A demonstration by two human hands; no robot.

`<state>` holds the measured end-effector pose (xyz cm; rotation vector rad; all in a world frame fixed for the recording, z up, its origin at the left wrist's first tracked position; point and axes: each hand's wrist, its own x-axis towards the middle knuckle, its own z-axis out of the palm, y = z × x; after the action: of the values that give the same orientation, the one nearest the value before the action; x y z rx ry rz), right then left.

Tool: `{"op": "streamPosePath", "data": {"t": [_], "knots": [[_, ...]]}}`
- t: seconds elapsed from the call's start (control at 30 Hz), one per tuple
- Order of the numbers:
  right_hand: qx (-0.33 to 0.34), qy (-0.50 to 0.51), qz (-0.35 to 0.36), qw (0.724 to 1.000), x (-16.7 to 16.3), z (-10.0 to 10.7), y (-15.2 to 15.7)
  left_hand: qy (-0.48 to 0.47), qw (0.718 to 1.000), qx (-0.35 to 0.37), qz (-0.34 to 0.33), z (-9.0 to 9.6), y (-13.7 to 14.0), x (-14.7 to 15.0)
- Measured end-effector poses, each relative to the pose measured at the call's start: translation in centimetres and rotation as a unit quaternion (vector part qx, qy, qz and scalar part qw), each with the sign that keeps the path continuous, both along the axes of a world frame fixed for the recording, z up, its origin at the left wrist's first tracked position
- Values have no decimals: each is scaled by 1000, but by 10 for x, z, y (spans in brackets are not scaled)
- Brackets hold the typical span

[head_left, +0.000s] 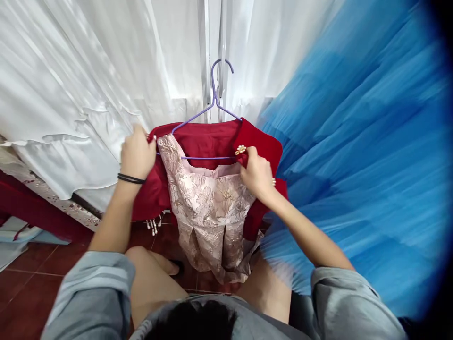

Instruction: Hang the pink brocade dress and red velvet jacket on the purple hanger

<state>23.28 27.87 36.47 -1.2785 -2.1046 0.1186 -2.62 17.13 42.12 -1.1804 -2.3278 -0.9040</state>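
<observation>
A purple hanger (pixel 213 80) carries a pale pink floral brocade dress (pixel 208 193), which hangs down in front of me. Around the dress sits a dark red jacket (pixel 264 141) with pearl-like gold buttons and a beaded fringe at the left cuff. My left hand (pixel 137 151), with black bands at the wrist, is closed on the jacket's left front edge. On the other side my right hand (pixel 257 171) pinches the jacket's right front edge, just below a flower-shaped button. The jacket's two fronts are held apart, so the dress bodice shows between them.
White fabric (pixel 116 56) hangs at the back and left. A large blue tulle skirt (pixel 368 156) fills the right side. Red cloth (pixel 42 208) lies at the lower left above red floor tiles (pixel 31 288). My legs are close below the dress.
</observation>
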Motion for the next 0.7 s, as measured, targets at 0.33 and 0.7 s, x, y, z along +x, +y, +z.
{"op": "streamPosePath", "data": {"t": [0.33, 0.7], "knots": [[-58, 128, 132, 981, -74, -20, 0, -148, 943, 187, -233, -66, 96, 86], [119, -81, 168, 975, -13, 8, 34, 174, 929, -2, -327, -32, 51, 23]]}}
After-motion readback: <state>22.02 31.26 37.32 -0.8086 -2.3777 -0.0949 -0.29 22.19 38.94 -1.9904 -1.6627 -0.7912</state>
